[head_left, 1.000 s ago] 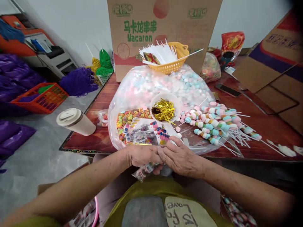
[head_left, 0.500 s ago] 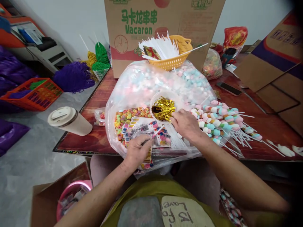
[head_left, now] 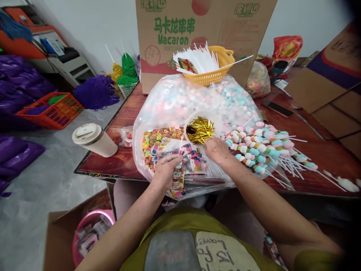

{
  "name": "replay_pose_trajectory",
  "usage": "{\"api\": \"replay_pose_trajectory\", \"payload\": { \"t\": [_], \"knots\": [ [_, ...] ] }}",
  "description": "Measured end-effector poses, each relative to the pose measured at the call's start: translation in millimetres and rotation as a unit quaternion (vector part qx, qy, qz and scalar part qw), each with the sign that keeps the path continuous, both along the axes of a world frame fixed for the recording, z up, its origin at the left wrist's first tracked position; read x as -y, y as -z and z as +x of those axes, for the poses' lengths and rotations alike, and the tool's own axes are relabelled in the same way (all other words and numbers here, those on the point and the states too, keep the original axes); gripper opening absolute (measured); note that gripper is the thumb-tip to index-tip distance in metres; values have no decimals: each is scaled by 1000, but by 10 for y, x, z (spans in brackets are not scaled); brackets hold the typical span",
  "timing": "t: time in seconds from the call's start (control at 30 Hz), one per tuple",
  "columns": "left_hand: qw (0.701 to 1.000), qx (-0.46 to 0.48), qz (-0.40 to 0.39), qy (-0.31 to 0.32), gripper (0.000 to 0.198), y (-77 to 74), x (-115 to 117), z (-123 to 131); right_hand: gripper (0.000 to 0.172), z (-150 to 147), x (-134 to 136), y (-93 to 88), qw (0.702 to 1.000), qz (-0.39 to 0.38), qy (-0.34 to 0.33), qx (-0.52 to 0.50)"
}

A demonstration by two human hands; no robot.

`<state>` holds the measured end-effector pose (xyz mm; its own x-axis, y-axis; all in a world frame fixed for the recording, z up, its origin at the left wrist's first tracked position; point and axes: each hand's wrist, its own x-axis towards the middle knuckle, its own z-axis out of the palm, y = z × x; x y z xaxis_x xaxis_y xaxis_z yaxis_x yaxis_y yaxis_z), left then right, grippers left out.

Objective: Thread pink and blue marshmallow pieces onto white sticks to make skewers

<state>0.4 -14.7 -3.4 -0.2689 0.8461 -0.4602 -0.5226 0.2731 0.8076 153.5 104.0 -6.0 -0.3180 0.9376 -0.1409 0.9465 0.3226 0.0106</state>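
Observation:
My left hand [head_left: 165, 169] is closed on a small printed clear wrapper [head_left: 177, 177], with a white stick [head_left: 181, 145] poking up above the fingers. My right hand [head_left: 217, 150] has its fingers pressed together at the near right rim of a white tub [head_left: 186, 122] full of gold twist ties [head_left: 201, 130]; whatever it pinches is hidden. Flat printed wrappers [head_left: 196, 160] lie between my hands. White sticks [head_left: 216, 167] are beside them, below my right hand. Small colourful candy rings [head_left: 149, 145] spread to the left of the wrappers.
A large clear bag of pastel candies [head_left: 169, 94] fills the table's middle. Candy skewers [head_left: 262, 145] are piled right. Behind stand a yellow basket [head_left: 208, 78] of white sticks and a cardboard box [head_left: 158, 75]. A lidded cup [head_left: 96, 141] stands at the left edge; a phone [head_left: 278, 109] lies right.
My left hand has risen slightly and now shows the wrapper and stick upright. My right hand stays by the tub of twist ties, its fingers more closed. The view has shifted a little left.

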Motion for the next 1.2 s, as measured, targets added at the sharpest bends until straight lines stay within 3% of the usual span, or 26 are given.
{"api": "replay_pose_trajectory", "payload": {
  "t": [0.2,0.33,0.47,0.53,0.63,0.7,0.83,1.03,1.2],
  "knots": [
    [1000,4,6,11,25,-23,76,27,27,16,-99,13,999,-22,29,-39],
    [1000,11,9,-3,27,-3,103,13,23,28,-68,-190,995,-18,36,-86],
    [1000,20,7,1,27,4,93,25,21,61,336,-488,984,-26,-10,-174],
    [1000,12,28,8,24,-8,71,58,20,41,625,-524,946,-68,-97,-303],
    [997,17,72,10,19,-34,39,134,16,-65,950,-385,871,-86,-139,-463],
    [996,28,87,17,18,-50,36,177,15,-146,1036,-247,855,-70,-119,-499],
    [994,50,81,43,16,-73,64,204,15,-220,1020,-106,852,-45,-111,-510],
    [992,74,77,67,10,-66,118,170,15,-214,998,-87,862,-26,-117,-492],
    [991,82,86,60,16,-40,221,110,18,-197,993,-83,873,-20,-136,-469]
  ]
}}
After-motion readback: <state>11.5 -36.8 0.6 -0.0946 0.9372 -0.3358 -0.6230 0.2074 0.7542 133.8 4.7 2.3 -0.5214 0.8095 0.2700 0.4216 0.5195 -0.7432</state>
